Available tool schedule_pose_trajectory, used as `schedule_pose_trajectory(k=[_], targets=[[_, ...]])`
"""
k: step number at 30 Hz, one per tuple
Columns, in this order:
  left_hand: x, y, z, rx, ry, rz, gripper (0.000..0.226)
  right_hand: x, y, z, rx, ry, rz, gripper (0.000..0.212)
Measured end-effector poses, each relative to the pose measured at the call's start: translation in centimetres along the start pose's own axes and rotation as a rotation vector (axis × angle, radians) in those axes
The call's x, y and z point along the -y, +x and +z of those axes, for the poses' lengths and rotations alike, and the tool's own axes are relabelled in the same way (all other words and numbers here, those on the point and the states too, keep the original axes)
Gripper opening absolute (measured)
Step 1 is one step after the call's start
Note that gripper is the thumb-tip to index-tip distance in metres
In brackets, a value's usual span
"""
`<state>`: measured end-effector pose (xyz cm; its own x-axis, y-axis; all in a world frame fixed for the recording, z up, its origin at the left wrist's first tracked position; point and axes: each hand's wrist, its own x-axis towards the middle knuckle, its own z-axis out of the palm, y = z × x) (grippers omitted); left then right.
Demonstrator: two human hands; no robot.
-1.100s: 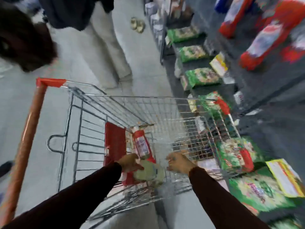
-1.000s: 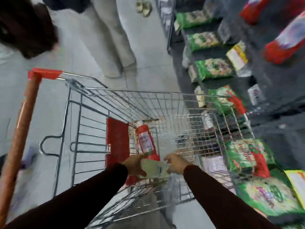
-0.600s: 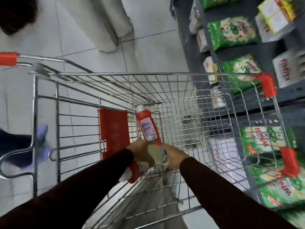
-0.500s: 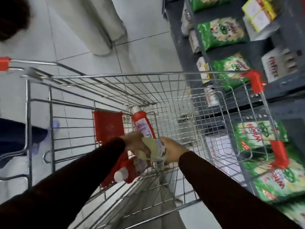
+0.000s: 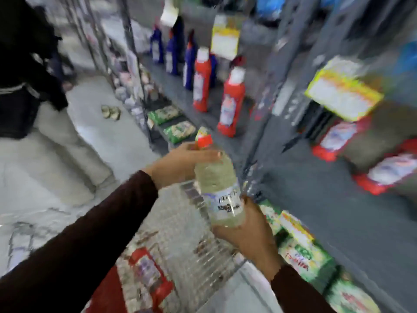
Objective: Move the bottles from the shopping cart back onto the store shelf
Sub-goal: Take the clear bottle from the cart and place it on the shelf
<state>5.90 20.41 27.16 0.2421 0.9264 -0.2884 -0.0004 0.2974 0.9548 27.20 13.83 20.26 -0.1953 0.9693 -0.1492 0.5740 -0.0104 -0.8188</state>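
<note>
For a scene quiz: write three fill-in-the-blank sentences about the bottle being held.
1. The pale bottle has a ____ cap.
2. The left hand grips it near the ____.
3. The right hand supports its ____.

Missing words: red; top; bottom

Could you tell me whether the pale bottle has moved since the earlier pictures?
Yes: the pale bottle has risen out of the shopping cart, toward the shelf.
</note>
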Motion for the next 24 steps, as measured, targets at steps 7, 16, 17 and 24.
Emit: schedule_pose_trajectory(k=[7, 16, 17, 24], targets=[[-16.5, 0.1, 17.1, 0.383, -0.204, 0.284, 0.036, 7.7, -8.6, -14.0, -0.483, 0.045, -0.025, 0.065], [-32.4, -5.5, 35.5, 0.704, 0.044, 0.61, 0.031, 11.1, -18.7, -31.2, -0.933, 0.056, -0.252, 0.064], [-33.4, -6.2, 37.0, 0.732, 0.057, 0.63, 0.031, 11.1, -19.5, -32.4, -0.96, 0.067, -0.262, 0.066], [-37.9, -9.3, 44.3, 0.871, 0.115, 0.709, 0.028, 11.9, -23.3, -38.4, -1.097, 0.06, -0.351, 0.067]])
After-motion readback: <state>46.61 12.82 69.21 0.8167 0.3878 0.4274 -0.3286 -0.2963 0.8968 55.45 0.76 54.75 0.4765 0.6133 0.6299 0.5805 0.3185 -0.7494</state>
